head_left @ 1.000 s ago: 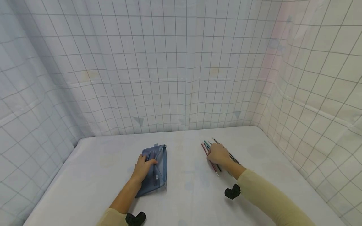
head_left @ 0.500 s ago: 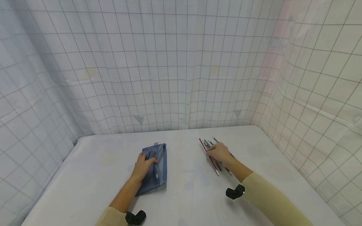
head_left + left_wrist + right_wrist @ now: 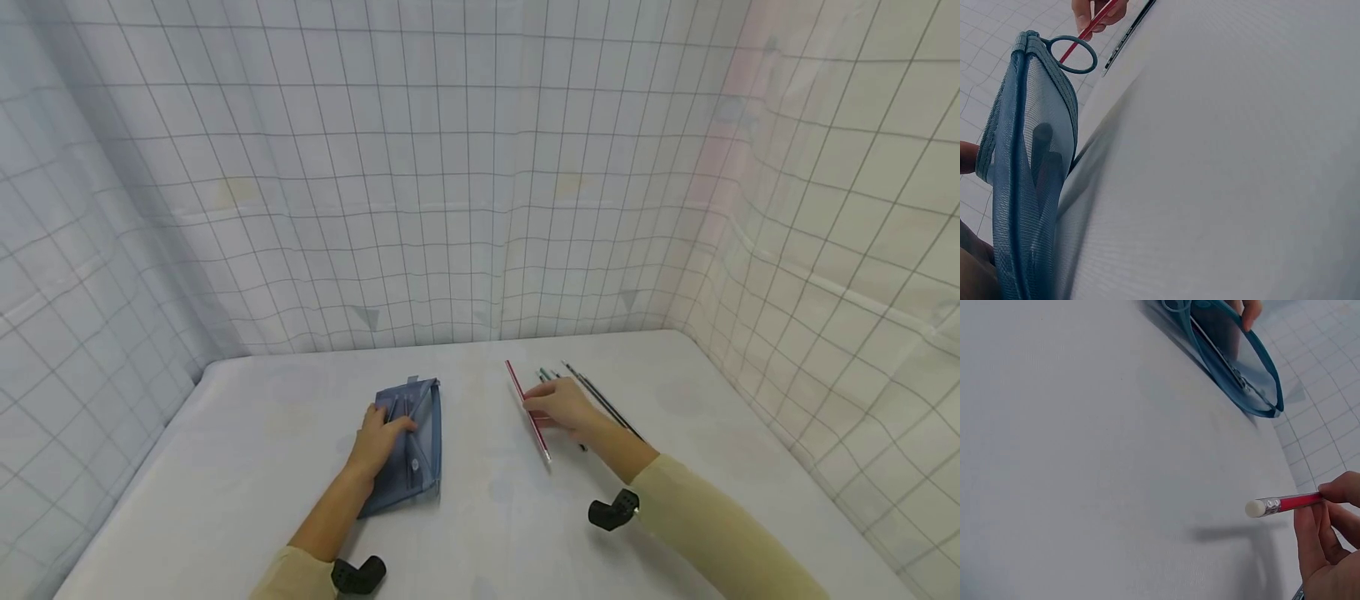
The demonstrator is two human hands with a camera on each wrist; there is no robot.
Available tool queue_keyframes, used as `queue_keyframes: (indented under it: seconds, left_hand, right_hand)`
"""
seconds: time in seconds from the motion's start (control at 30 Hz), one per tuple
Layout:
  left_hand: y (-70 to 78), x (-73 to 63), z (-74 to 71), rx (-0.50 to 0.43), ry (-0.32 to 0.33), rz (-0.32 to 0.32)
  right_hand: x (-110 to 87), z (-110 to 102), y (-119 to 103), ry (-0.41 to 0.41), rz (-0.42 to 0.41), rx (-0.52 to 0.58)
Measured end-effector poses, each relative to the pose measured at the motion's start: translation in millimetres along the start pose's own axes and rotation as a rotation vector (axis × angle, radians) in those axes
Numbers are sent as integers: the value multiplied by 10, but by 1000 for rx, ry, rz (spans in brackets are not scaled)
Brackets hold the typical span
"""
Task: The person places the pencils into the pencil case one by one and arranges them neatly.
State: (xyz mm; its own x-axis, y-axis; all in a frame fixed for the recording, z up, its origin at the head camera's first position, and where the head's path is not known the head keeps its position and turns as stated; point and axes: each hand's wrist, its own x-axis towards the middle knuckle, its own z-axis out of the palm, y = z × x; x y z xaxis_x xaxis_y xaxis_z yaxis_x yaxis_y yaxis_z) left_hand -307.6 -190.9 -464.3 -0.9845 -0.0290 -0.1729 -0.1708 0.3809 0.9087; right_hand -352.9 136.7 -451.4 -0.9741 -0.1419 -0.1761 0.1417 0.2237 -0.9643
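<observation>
My left hand (image 3: 375, 443) grips a blue mesh zip pouch (image 3: 427, 425) on the left half of the table. In the right wrist view, its thumb lies over the rim of the pouch (image 3: 1277, 394), whose mouth gapes, and a few slim items show inside. A red pencil (image 3: 540, 442) with a white eraser is pinched between the thumb and fingers of my right hand (image 3: 566, 407). In the right wrist view the pencil (image 3: 1300, 501) is held above the table, its eraser end pointing toward the left and its shadow below.
Several dark and green pencils (image 3: 609, 407) lie on the white table (image 3: 480, 533) beneath and beyond my right hand. A white gridded curtain (image 3: 465, 208) rises behind the table and along both sides. Each wrist carries a small black camera (image 3: 613, 510).
My right hand has picked the red pencil out of the group of pencils and shifted it left, toward the pouch. The left hand stays on the pouch.
</observation>
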Motion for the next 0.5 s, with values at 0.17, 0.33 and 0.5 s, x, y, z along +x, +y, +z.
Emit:
queue_keyframes:
  seconds: [0.17,0.33,0.5]
  left_hand:
    - [3,11,-6,6,-3,-2]
    - [10,11,-12,5,-4,0]
    - [16,15,-17,0,-10,1]
  right_hand:
    - [23,122,-18,-10,19,18]
    - [52,236,-32,-24,25,44]
    - [50,388,-82,-51,42,61]
